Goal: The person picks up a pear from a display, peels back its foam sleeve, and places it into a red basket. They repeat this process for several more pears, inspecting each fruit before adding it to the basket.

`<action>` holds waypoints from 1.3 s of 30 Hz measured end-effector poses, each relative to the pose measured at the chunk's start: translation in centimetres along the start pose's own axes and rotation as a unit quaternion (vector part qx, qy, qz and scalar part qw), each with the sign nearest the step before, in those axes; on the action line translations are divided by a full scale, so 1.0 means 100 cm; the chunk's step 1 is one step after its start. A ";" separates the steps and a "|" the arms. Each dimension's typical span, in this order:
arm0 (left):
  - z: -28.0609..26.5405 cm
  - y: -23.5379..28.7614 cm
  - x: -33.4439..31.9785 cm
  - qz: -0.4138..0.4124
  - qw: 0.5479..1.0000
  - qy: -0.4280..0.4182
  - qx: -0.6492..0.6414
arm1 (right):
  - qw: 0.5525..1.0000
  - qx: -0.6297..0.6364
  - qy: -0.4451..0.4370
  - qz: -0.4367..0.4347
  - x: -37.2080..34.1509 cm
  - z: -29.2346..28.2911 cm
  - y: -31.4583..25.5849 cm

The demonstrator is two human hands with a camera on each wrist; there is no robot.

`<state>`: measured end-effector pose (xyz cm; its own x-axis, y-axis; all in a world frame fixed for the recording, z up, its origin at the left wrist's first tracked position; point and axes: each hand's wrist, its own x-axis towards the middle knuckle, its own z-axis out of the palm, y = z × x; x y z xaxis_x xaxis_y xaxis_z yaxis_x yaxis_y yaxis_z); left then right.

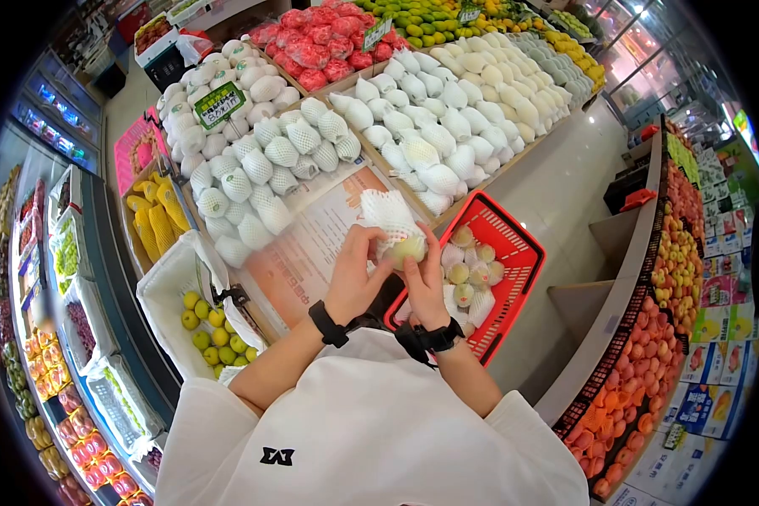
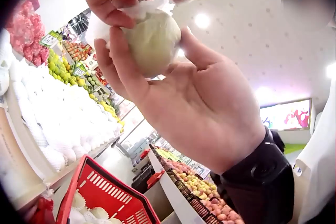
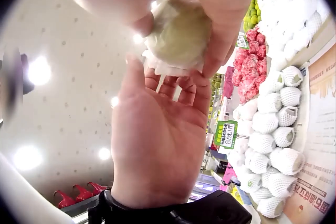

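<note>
A pale green round fruit (image 1: 409,250) is held in front of the chest, partly inside a white foam net (image 1: 386,212). My left hand (image 1: 356,274) grips it from the left, fingers curled at the foam. My right hand (image 1: 427,291) holds the fruit from the right, thumb and fingers round its side. In the left wrist view the bare pale skin of the fruit (image 2: 153,43) shows between both hands. The right wrist view shows the fruit (image 3: 181,32) above the left palm, foam at its lower edge. A red basket (image 1: 514,253) with several similar fruits stands just right of the hands.
Rows of foam-wrapped fruit (image 1: 266,160) lie on the stand ahead, beside a printed sheet (image 1: 312,244). A white-lined crate (image 1: 164,291) of yellow-green fruit stands at left, near a box of yellow fruit (image 1: 156,215). A shelf of peaches and apples (image 1: 641,354) runs along the right.
</note>
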<state>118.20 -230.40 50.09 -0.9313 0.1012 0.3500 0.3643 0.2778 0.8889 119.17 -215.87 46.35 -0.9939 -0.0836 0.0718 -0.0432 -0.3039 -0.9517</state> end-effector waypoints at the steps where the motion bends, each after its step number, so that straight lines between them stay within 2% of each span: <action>1: 0.000 0.002 0.000 -0.007 1.000 -0.008 -0.010 | 1.000 0.007 -0.001 0.008 -0.001 0.002 -0.003; 6: -0.005 -0.008 -0.006 -0.047 0.997 -0.038 -0.039 | 0.999 -0.040 -0.001 -0.012 -0.004 0.003 -0.004; 8: -0.011 0.005 -0.003 -0.034 0.998 -0.015 0.052 | 0.998 0.053 -0.018 0.039 -0.006 0.010 -0.024; 9: -0.011 0.005 -0.005 -0.035 0.998 -0.016 0.052 | 0.998 0.053 -0.017 0.040 -0.006 0.013 -0.029; 11: -0.012 0.005 -0.008 -0.080 0.997 0.000 0.004 | 0.982 0.159 0.017 0.103 -0.003 0.016 -0.034; 12: -0.013 0.007 -0.008 -0.080 0.997 0.000 0.004 | 0.982 0.159 0.017 0.103 -0.001 0.015 -0.033; 14: -0.015 0.013 -0.009 -0.114 0.990 -0.013 -0.078 | 0.993 0.073 0.032 0.087 0.000 0.013 -0.029; 17: -0.014 0.005 -0.012 -0.118 0.988 -0.002 -0.100 | 0.996 0.016 0.052 0.068 0.004 0.010 -0.021; 18: -0.014 0.006 -0.013 -0.118 0.988 -0.002 -0.101 | 0.996 0.016 0.052 0.068 0.005 0.008 -0.017; 20: -0.017 0.010 -0.014 -0.103 0.993 -0.023 -0.061 | 0.992 -0.087 0.081 0.042 0.008 0.005 -0.016; 21: -0.017 0.011 -0.015 -0.103 0.993 -0.023 -0.061 | 0.992 -0.087 0.081 0.042 0.006 0.005 -0.018; 22: -0.017 0.012 -0.015 -0.100 0.993 -0.025 -0.061 | 0.966 -0.241 0.078 -0.057 0.005 0.010 -0.030; 23: -0.017 0.012 -0.016 -0.097 0.993 -0.027 -0.060 | 0.907 -0.386 0.072 -0.154 0.005 0.013 -0.037; 24: -0.017 0.011 -0.016 -0.097 0.993 -0.027 -0.060 | 0.907 -0.387 0.072 -0.153 0.004 0.014 -0.038; 26: -0.016 0.005 -0.018 -0.113 0.988 -0.012 -0.104 | 0.851 -0.466 0.076 -0.231 0.004 0.016 -0.038; 30: -0.013 0.000 -0.022 -0.135 0.984 0.006 -0.120 | 0.839 -0.460 0.081 -0.280 0.001 0.023 -0.036; 32: -0.011 0.000 -0.024 -0.156 0.961 0.048 -0.225 | 0.814 -0.464 0.064 -0.343 0.000 0.027 -0.042; 36: -0.010 -0.003 -0.025 -0.153 0.955 0.061 -0.248 | 0.814 -0.456 0.027 -0.360 -0.005 0.031 -0.047; 39: -0.008 -0.004 -0.027 -0.143 0.948 0.086 -0.270 | 0.797 -0.459 0.018 -0.392 -0.008 0.038 -0.047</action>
<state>120.61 -231.56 49.01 -0.9945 -0.0745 0.0735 0.0909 -0.2650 0.9600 120.55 -217.98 51.85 -0.6271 -0.1778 0.7584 -0.6920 0.5742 -0.4376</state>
